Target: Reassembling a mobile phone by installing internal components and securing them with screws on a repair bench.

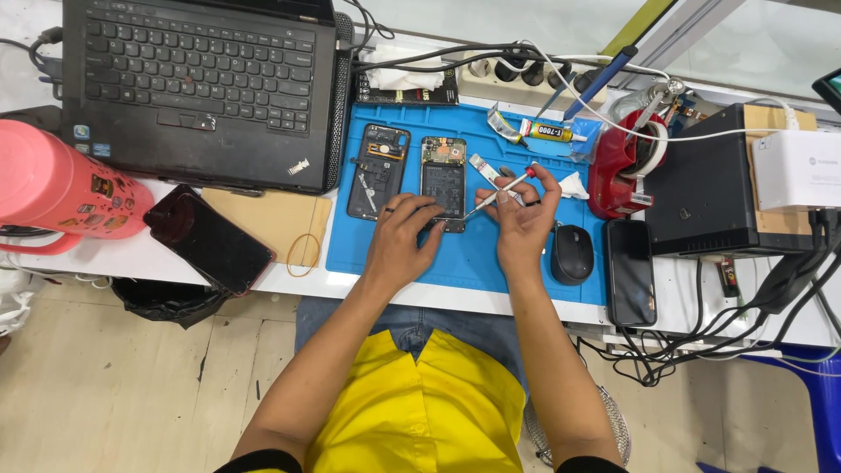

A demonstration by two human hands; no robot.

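An opened phone body (443, 178) with bare circuit parts lies on the blue work mat (491, 254). My left hand (402, 238) rests on its lower end, fingers pressing it down. My right hand (524, 217) grips a thin white screwdriver with a red cap (505, 191), its tip pointing down-left at the phone's lower right corner. A second phone shell (378, 171) lies just left of the opened one, apart from both hands.
A black laptop (200, 88) sits at the back left, a pink bottle (57, 188) at the far left, a dark phone (208, 238) beside it. A black mouse (572, 254), another dark phone (629, 271), a red tape dispenser (624, 166), a glue tube (550, 132) and cables lie right.
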